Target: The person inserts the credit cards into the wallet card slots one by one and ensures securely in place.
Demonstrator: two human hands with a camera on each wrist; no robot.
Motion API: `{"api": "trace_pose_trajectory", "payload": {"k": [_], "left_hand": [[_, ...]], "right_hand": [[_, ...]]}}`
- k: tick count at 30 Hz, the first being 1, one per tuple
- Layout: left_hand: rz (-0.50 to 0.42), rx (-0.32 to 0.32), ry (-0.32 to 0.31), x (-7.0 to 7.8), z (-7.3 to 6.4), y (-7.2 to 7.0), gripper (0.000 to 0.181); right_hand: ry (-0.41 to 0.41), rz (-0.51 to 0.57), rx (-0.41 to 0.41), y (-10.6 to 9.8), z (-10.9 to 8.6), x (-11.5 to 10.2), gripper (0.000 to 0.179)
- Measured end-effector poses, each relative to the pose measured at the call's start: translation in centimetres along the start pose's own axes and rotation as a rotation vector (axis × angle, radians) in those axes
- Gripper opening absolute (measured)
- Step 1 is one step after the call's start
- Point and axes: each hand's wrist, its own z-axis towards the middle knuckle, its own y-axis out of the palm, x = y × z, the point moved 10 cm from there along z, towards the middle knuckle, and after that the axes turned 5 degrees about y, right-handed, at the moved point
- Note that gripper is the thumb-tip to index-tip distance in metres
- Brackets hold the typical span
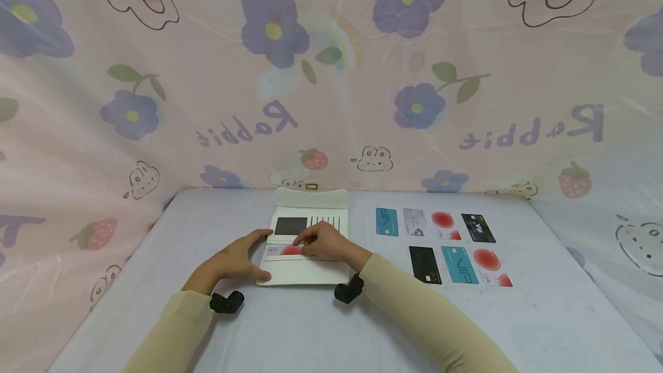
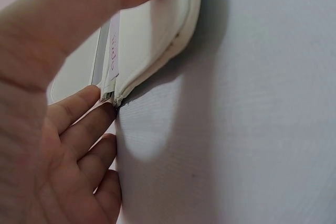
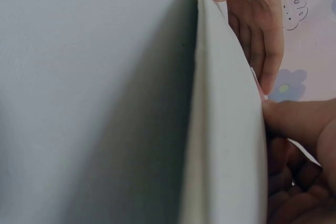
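At the person's twelve o'clock lies a white wallet (image 1: 305, 273), unfolded. The left hand (image 1: 234, 259) spreads wide at its nine o'clock edge, thumb touching; the right hand (image 1: 330, 242), angled in from four o'clock, pinches a red-circled card (image 1: 280, 250) at a pocket.

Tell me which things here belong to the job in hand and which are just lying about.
In the job:
white wallet
red-patterned card
left hand
right hand
probably the seven loose cards

Apparently just around:
patterned backdrop
black wrist-worn devices
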Motion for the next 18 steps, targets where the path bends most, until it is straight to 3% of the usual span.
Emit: {"api": "trace_pose_trajectory", "payload": {"k": [18], "left_hand": [[-0.025,-0.011,-0.034,-0.42,0.08,0.08,0.103]], "right_hand": [[-0.046,-0.062,-0.016,0.19,-0.27,-0.77,0.019]]}}
